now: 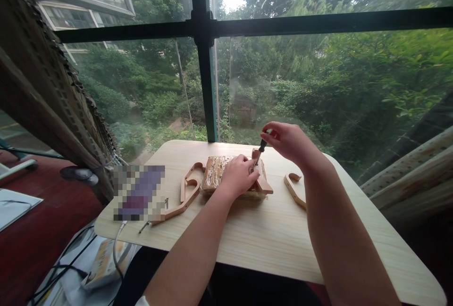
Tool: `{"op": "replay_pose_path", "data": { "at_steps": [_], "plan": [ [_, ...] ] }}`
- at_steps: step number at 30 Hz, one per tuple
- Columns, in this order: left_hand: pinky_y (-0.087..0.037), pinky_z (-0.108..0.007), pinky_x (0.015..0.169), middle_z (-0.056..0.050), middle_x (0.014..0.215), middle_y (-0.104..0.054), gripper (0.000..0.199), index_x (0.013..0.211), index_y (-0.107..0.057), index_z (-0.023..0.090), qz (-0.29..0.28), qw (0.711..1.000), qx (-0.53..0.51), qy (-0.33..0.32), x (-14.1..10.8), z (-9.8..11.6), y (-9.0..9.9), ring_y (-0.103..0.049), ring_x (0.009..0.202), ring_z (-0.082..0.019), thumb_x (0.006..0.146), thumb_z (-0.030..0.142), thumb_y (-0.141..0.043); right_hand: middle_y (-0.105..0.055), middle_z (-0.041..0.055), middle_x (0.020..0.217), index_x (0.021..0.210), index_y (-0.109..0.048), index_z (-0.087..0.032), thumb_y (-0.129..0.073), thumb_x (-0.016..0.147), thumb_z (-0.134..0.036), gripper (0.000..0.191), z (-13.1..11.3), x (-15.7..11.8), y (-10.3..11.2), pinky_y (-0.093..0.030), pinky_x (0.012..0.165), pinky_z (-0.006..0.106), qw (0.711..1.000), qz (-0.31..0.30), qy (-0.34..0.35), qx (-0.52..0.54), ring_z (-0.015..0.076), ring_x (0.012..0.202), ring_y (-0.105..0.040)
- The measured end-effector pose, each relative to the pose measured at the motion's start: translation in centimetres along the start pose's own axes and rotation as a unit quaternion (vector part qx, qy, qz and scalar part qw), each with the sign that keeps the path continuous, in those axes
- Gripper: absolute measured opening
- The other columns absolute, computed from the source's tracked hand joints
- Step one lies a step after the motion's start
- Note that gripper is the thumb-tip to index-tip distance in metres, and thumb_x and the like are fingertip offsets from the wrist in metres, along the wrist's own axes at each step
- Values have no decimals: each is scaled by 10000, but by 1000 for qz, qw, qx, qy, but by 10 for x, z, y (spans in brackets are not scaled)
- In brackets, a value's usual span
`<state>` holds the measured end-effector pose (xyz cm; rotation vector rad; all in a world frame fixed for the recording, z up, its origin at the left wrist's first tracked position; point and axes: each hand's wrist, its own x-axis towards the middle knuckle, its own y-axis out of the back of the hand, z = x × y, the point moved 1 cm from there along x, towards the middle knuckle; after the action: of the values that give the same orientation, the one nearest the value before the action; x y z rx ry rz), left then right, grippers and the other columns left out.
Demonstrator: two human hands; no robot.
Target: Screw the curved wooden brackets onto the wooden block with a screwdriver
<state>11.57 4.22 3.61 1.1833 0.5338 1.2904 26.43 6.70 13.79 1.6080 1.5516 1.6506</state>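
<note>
My right hand (283, 140) grips the black handle of a screwdriver (262, 146), its shaft slanting down to a flat wooden piece (263, 182). That piece lies on the right end of a plastic-wrapped brown block (215, 174). My left hand (238, 176) rests on the block with its fingers closed by the screwdriver's tip, at the wooden piece; what they pinch there is too small to make out. Left of the block lie curved wooden hook pieces (182, 207). Another wooden hook (294, 190) lies to the right, partly behind my right forearm.
The pale wooden table (255, 235) has rounded corners and stands against a window. On its left side are a blurred-out device (139, 193) with a white cable (115, 249), and small screws (143, 227). A curtain (49, 79) hangs at the left; a boxed packet (106, 259) sits below.
</note>
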Motion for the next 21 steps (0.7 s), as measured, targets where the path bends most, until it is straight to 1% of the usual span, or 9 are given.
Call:
{"op": "replay_pose_path", "data": {
  "at_steps": [2,4,5,9,12,15,17,19,21],
  "plan": [
    [-460,-356,891,-62,1062,-623,372,1188,-662,266,1,1000,-2,2,0,-1,-1,-582,1005,-236,878,374,-487,-687,65,748,902,-724,-160,-594,850,-394,273,-1,-1,0,-380,583,268,1000,16,0,-10,163,634,-569],
    [-458,-358,904,-64,1069,-625,379,1191,-662,258,3,1000,-7,2,0,-1,-2,-581,1015,-237,882,383,-481,-686,76,781,855,-719,-162,-611,840,-399,261,-3,-1,-1,-371,588,272,999,33,5,-31,163,646,-561],
    [-458,-359,907,-65,1073,-626,384,1194,-661,256,3,1000,-8,1,0,-2,-3,-582,1017,-237,883,386,-478,-692,84,824,866,-722,-163,-611,842,-381,246,-3,-1,-1,-378,605,273,999,39,7,-36,164,668,-568],
    [-460,-360,912,-64,1089,-627,398,1218,-649,256,3,1000,-8,1,1,-3,-4,-584,1021,-239,879,385,-484,-720,105,955,988,-743,-168,-555,875,-292,252,-7,-1,-2,-419,707,274,999,34,3,-36,180,762,-623],
    [-458,-353,915,-63,1094,-626,394,1217,-648,258,3,1000,-6,1,1,-3,-4,-584,1025,-235,881,381,-482,-729,134,1025,1135,-711,-152,-509,889,-284,345,-9,-3,-1,-428,752,293,998,-15,-8,-63,227,866,-659],
    [-459,-351,910,-63,1085,-626,386,1203,-653,256,3,1000,-3,3,1,-3,-4,-585,1018,-234,883,381,-479,-718,145,1093,1294,-611,-145,-414,897,-188,446,-11,-5,1,-423,735,300,993,-68,-8,-96,245,923,-668],
    [-460,-353,905,-62,1075,-626,381,1190,-659,254,4,1000,-2,1,1,-2,-4,-586,1014,-234,887,386,-469,-731,131,1052,1236,-650,-163,-376,905,-173,430,-12,-6,3,-410,696,297,992,-71,-3,-109,237,879,-672],
    [-460,-353,902,-61,1067,-626,373,1177,-664,254,3,1000,-4,-2,1,-2,-3,-584,1013,-234,888,383,-466,-744,123,953,1064,-718,-167,-401,921,-258,359,-13,-6,4,-389,647,296,992,-55,-9,-115,230,804,-664],
    [-459,-351,900,-58,1059,-626,363,1163,-671,255,3,1000,-5,-5,0,-2,-3,-583,1010,-232,884,374,-471,-736,123,859,900,-730,-157,-451,912,-361,346,-13,-5,4,-364,604,296,992,-35,-24,-116,221,738,-642]
  ]
}}
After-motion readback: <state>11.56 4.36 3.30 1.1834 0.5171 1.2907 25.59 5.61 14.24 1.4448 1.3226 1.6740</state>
